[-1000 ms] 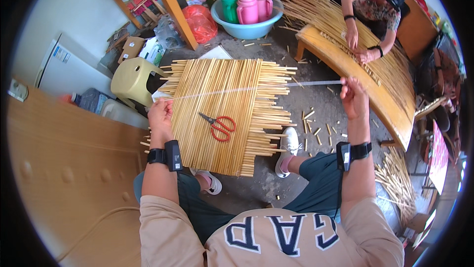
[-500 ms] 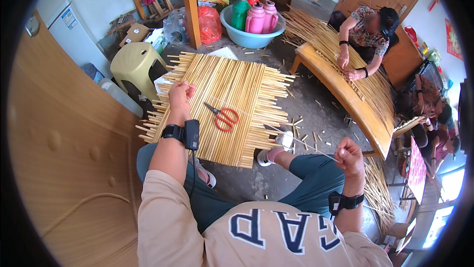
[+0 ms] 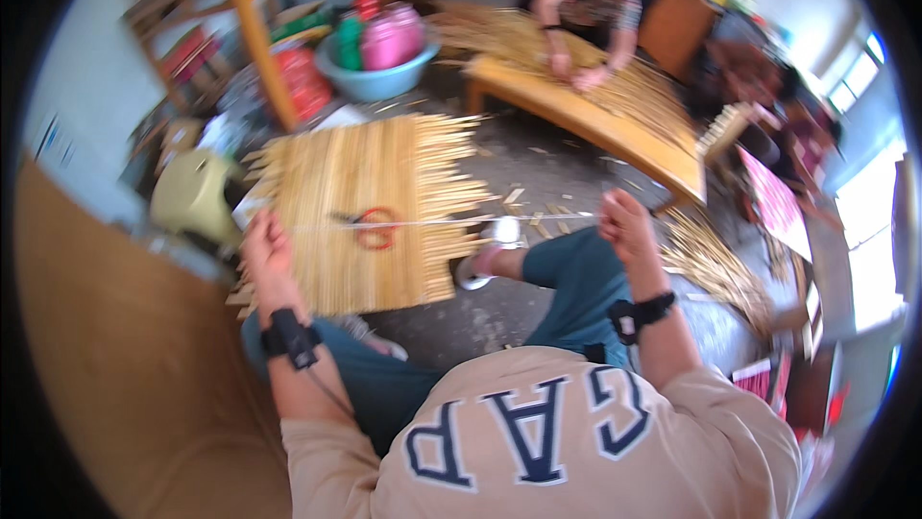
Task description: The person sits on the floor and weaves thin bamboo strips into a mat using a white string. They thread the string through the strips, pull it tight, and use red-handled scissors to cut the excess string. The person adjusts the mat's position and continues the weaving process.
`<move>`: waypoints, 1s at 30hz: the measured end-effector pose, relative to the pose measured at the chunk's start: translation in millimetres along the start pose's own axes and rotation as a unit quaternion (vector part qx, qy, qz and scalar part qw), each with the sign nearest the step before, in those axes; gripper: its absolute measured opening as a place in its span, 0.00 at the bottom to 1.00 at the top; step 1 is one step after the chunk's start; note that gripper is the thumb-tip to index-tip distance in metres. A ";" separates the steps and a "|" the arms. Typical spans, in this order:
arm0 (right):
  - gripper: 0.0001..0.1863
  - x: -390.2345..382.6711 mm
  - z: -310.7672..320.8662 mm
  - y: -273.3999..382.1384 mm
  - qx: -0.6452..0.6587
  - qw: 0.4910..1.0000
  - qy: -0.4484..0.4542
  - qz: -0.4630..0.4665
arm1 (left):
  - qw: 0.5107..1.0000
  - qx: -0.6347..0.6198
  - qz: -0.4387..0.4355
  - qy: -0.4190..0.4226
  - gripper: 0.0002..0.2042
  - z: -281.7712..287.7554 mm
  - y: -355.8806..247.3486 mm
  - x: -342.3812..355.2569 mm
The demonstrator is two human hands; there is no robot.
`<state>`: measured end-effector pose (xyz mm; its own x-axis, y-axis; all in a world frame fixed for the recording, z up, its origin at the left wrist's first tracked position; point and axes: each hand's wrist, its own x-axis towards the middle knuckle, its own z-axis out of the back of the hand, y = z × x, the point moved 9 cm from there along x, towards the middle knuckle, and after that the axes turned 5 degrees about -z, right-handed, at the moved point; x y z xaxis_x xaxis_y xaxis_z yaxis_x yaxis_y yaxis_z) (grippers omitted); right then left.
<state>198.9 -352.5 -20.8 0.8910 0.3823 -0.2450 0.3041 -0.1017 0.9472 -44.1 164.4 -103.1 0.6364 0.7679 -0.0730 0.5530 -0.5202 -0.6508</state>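
A thin white string (image 3: 545, 218) runs nearly straight from one of my hands to the other. My left hand (image 3: 268, 248) is closed on one end, over the near left edge of a mat of straw-coloured sticks (image 3: 365, 159). Out to the right, above my knee, my right hand (image 3: 626, 223) grips the other end in a fist. Scissors with orange-red handles (image 3: 376, 229) lie on the mat, and the string passes across them. The sticks' ends jut unevenly from both sides of the mat. Motion blurs the picture somewhat.
Left of the mat stands a pale yellow stool (image 3: 195, 194). A light blue basin (image 3: 377, 80) holds pink and green flasks beyond it. Far right, a co-worker (image 3: 591, 10) handles sticks on a wooden bench (image 3: 586, 120). Loose sticks (image 3: 715, 265) lie on the right-hand floor.
The view has swung rightward, so the mat and basin sit farther left. My left hand has lowered toward the mat's near left edge. The string now stretches nearly level between my hands.
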 end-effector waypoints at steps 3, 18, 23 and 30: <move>0.08 0.3 12.4 19.8 0.026 0.990 -0.084 0.109 | 0.998 0.060 0.003 -0.002 0.04 10.0 19.0 10.0; 0.05 0.3 23.4 40.3 0.167 0.968 -0.096 0.158 | 0.999 0.047 0.015 0.019 0.04 -3.1 24.5 0.7; 0.05 -5.1 53.9 39.6 0.164 0.967 -0.122 0.155 | 1.000 0.006 0.025 0.017 0.03 -47.4 36.6 -17.5; 0.05 -6.9 16.2 81.9 0.143 0.976 -0.050 0.157 | 1.000 0.004 0.005 0.006 0.04 -54.0 26.5 -24.3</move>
<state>223.1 -378.3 55.1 0.9794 0.2011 0.0156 0.0797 -0.4570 0.8859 -15.9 111.8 -77.7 0.6486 0.7579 -0.0700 0.5425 -0.5248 -0.6559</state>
